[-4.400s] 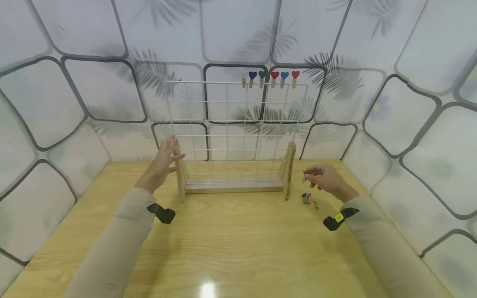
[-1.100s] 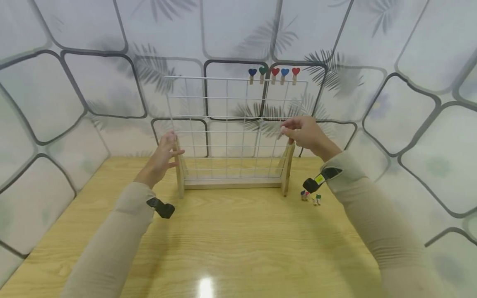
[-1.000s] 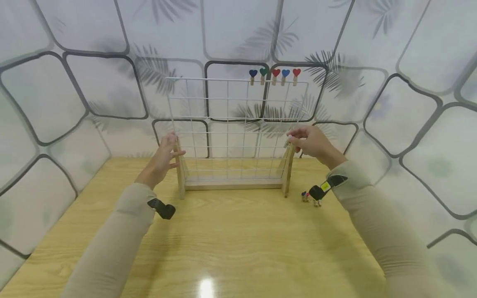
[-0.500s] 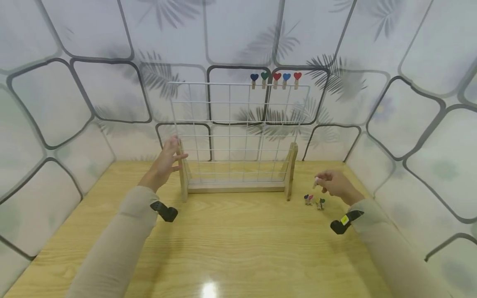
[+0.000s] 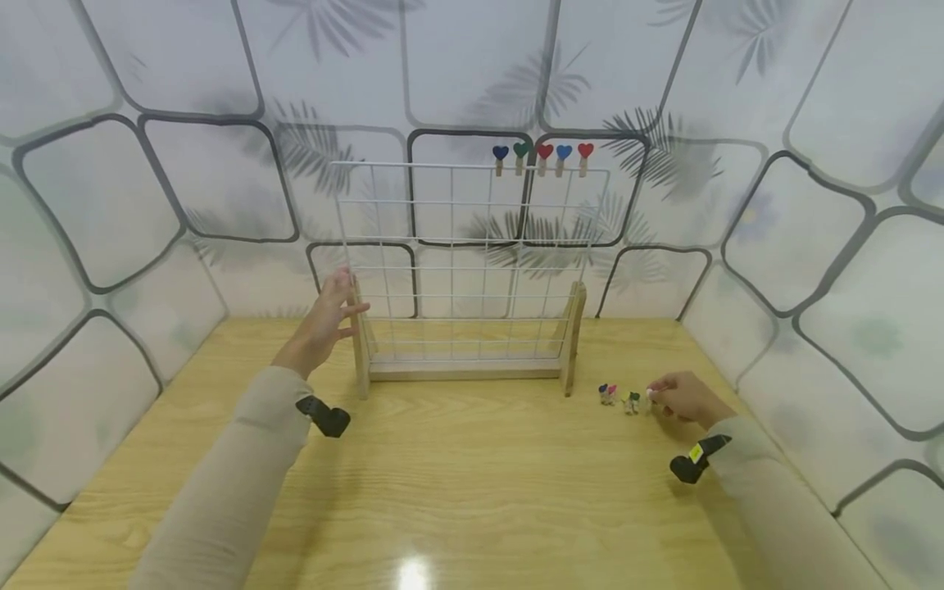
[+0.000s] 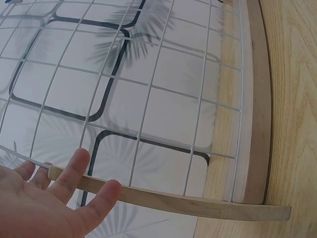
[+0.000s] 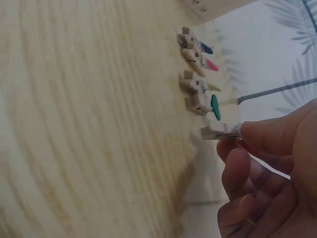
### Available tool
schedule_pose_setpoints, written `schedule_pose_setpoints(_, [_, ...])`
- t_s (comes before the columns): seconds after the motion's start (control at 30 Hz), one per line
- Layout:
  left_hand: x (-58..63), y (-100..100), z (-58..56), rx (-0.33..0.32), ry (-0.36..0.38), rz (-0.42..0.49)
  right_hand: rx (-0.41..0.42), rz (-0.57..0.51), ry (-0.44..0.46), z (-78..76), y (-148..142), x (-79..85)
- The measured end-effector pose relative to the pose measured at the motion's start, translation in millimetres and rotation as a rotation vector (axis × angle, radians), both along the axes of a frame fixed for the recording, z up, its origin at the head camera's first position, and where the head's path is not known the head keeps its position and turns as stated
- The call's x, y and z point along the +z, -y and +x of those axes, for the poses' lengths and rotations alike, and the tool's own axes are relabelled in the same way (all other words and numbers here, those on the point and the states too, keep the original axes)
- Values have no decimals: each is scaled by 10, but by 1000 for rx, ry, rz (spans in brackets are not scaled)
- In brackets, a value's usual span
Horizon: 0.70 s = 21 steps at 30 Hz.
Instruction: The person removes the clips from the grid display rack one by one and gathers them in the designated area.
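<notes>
The left hand (image 5: 324, 315), fingers extended, is bracing the wooden left post (image 5: 360, 348) of the wire grid rack (image 5: 472, 246). Right of the rack, the right hand (image 5: 682, 399) is pinching a small wooden clothespin (image 7: 218, 132) beside the loose clothespins (image 5: 618, 397) lying on the table (image 5: 472, 492).

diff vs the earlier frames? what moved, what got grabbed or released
The right hand dropped from beside the wire grid rack down to the table, next to the loose heart clothespins, and pinches one clothespin at its fingertips. Unchanged: the left hand rests on the rack's left wooden post, and five heart clips sit on the top wire.
</notes>
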<state>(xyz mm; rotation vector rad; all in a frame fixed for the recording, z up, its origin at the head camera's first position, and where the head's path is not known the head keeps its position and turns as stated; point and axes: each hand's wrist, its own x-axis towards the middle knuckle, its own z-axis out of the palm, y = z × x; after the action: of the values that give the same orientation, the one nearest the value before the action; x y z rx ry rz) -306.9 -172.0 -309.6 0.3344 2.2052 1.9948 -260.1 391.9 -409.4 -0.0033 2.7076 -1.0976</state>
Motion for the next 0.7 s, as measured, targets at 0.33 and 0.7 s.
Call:
schedule_pose_setpoints(0.33, [6,-28,-9,4,2,4,11,95,-71,-129,-58,99])
schedule_pose_setpoints(0.7, [14,-15,-17,4,-6,-14,68,-36,-296,-445,941,1310])
